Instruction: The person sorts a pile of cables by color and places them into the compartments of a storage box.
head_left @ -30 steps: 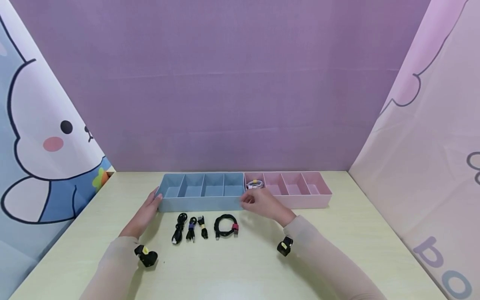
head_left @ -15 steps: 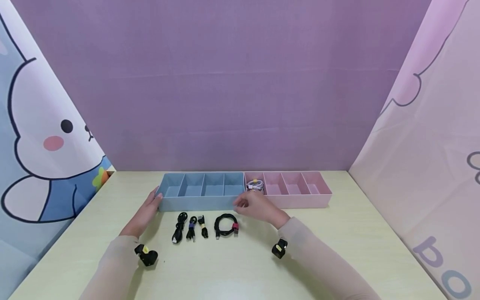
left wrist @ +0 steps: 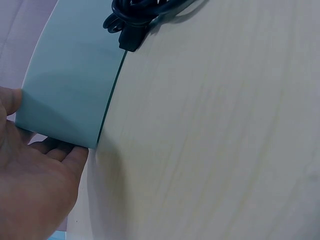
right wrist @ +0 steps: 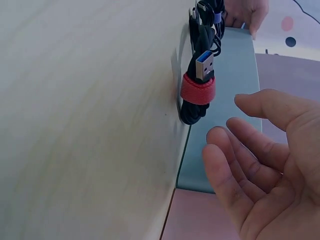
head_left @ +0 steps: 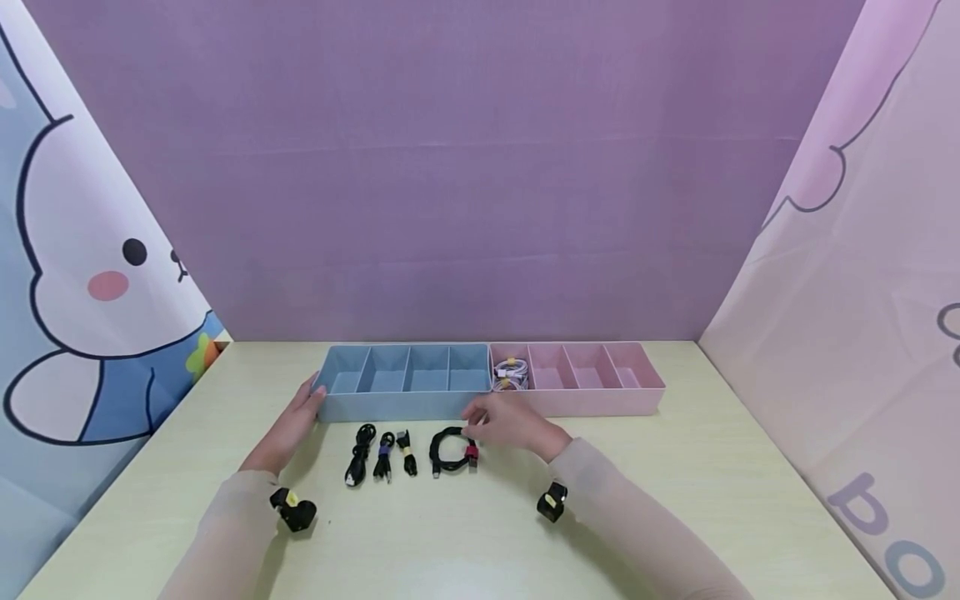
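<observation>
My left hand (head_left: pixel 291 423) grips the left end of a blue divided box (head_left: pixel 408 407), thumb at the rim and fingers against the end wall in the left wrist view. With fingers loosely bent and nothing between them, my right hand (head_left: pixel 512 423) hovers by the box's front, just above a coiled black USB cable (head_left: pixel 435 454) with a red strap (right wrist: pixel 198 90). Left of that coil lie a black cable with a yellow tie (head_left: pixel 406 453), one with a purple tie (head_left: pixel 384 457) and a longer black bundle (head_left: pixel 360 455).
A pink divided box (head_left: pixel 600 403) adjoins the blue one on the right. White cable bundles (head_left: pixel 512 370) with yellow ties sit in its leftmost compartment. A purple backdrop (head_left: pixel 465 208) rises behind the pale table (head_left: pixel 420 542), with printed cloths at both sides.
My right hand has moved left and toward me, from the pink box's front to beside the red-strapped cable, uncovering more of the white bundles. My left hand stays put.
</observation>
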`<state>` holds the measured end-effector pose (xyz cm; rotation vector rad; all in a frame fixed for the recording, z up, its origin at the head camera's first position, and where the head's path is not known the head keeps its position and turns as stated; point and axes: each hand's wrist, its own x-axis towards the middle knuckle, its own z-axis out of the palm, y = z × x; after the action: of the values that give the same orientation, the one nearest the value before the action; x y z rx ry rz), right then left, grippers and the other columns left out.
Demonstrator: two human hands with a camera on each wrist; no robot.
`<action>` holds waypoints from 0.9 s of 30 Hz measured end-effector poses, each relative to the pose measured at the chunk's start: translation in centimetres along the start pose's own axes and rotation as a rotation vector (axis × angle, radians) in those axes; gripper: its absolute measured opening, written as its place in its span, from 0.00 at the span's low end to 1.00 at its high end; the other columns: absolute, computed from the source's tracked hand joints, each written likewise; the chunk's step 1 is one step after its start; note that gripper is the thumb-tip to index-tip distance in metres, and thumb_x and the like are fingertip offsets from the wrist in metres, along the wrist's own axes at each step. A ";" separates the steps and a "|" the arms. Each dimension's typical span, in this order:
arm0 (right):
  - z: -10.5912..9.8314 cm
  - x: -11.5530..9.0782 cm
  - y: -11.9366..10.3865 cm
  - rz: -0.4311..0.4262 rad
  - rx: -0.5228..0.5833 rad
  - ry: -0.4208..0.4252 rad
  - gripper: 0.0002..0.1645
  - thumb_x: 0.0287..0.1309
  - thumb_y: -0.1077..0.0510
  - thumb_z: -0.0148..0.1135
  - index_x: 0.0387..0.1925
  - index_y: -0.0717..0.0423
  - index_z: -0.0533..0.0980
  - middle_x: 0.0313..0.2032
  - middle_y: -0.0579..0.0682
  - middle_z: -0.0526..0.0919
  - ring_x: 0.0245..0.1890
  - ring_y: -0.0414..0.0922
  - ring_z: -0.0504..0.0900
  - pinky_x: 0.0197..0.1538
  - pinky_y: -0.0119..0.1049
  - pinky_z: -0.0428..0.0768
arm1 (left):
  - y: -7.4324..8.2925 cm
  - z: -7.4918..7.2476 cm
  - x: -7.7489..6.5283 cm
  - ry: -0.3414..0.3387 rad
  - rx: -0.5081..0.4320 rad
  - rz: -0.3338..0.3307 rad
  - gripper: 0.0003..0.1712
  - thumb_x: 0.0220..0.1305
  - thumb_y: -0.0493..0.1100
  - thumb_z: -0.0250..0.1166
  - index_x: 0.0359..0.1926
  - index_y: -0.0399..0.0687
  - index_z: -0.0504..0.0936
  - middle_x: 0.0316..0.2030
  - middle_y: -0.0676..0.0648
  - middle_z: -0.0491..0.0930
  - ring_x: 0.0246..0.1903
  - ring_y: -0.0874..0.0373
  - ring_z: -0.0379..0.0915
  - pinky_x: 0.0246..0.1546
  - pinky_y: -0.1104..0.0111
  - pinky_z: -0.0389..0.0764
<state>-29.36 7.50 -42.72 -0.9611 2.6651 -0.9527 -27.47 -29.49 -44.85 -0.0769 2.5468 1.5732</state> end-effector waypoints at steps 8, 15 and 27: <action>0.5 -0.1 0.2 0.016 0.026 -0.038 0.16 0.61 0.57 0.70 0.48 0.62 0.83 0.39 0.47 0.87 0.39 0.41 0.85 0.42 0.31 0.82 | -0.1 -0.2 0.2 -0.006 -0.005 0.010 0.40 0.80 0.61 0.32 0.79 0.52 0.25 0.78 0.37 0.24 0.74 0.36 0.18 0.69 0.35 0.32; 0.9 0.1 0.5 0.029 0.030 -0.039 0.15 0.61 0.57 0.70 0.46 0.62 0.84 0.38 0.48 0.88 0.39 0.41 0.85 0.43 0.30 0.82 | -0.3 -0.1 0.2 -0.009 -0.002 0.022 0.40 0.81 0.61 0.32 0.79 0.52 0.25 0.78 0.36 0.24 0.75 0.36 0.19 0.70 0.35 0.34; 1.3 0.4 0.5 0.070 -0.036 -0.017 0.16 0.61 0.51 0.70 0.44 0.59 0.86 0.37 0.46 0.87 0.34 0.37 0.80 0.40 0.32 0.80 | -0.2 -0.1 0.1 -0.007 0.001 0.020 0.41 0.80 0.62 0.32 0.79 0.51 0.25 0.78 0.36 0.25 0.75 0.35 0.19 0.69 0.34 0.33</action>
<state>-29.52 6.87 -44.06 -0.8732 2.6910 -0.8806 -27.57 -29.68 -44.95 -0.0454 2.5502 1.5769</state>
